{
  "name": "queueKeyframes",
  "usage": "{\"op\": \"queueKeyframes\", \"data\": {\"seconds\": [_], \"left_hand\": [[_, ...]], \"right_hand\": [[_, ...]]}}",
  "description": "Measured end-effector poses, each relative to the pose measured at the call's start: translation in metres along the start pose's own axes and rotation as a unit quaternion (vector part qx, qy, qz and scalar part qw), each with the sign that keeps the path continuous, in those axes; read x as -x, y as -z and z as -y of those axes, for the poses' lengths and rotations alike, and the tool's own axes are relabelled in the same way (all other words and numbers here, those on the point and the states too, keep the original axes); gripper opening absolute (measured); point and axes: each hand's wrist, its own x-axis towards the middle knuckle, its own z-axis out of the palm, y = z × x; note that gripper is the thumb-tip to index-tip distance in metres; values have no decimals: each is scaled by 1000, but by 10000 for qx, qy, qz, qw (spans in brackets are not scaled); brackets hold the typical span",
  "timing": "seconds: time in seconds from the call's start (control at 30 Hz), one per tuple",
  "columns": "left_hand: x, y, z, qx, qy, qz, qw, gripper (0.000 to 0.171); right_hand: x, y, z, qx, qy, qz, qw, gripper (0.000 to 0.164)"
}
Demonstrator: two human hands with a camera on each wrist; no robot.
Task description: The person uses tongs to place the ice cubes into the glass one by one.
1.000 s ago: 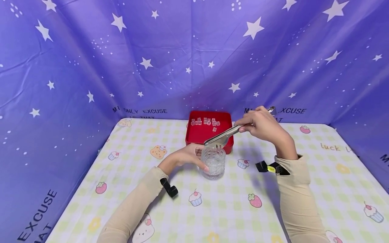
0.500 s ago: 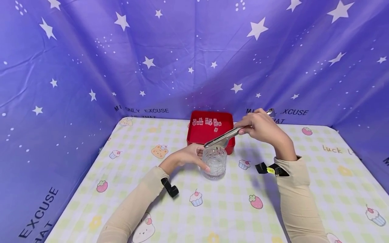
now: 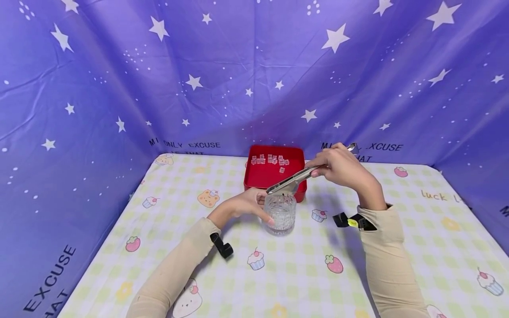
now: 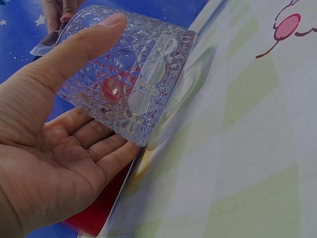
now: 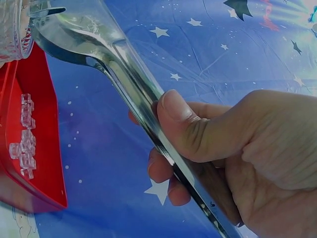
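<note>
My left hand (image 3: 247, 206) holds a clear, cut-pattern drinking glass (image 3: 281, 219) that stands on the table. In the left wrist view the thumb lies across one side of the glass (image 4: 126, 74), and the fingers reach around the other. Metal serving tongs (image 3: 293, 179) slant down to the left, their tips at the mouth of the glass. My right hand (image 3: 342, 165) grips the tongs around the middle. In the right wrist view its thumb presses on the tongs (image 5: 131, 94), with the fingers curled beneath. Whether anything sits between the tips cannot be made out.
Behind the glass is a red tray (image 3: 258, 179) with several small clear cubes (image 3: 274, 160) in it. A checked cloth (image 3: 298, 274) covers the table. A blue star-printed curtain (image 3: 222, 53) stands at the back and sides.
The head view shifts slightly. Both hands keep their hold, and the tongs stay at the mouth of the glass with hardly any movement.
</note>
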Motion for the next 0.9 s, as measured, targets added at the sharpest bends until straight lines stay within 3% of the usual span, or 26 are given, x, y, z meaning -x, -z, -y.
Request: {"op": "queueKeyframes", "data": {"seconds": [0.67,0.9], "left_hand": [[2,0,-2,-210,32,-143,9997,36],[2,0,-2,-17,-28,38,10000,68]], "right_hand": [[0,3,3,-8,-35,-33,10000,23],[1,2,2,66,86,-210,9997,23]]}}
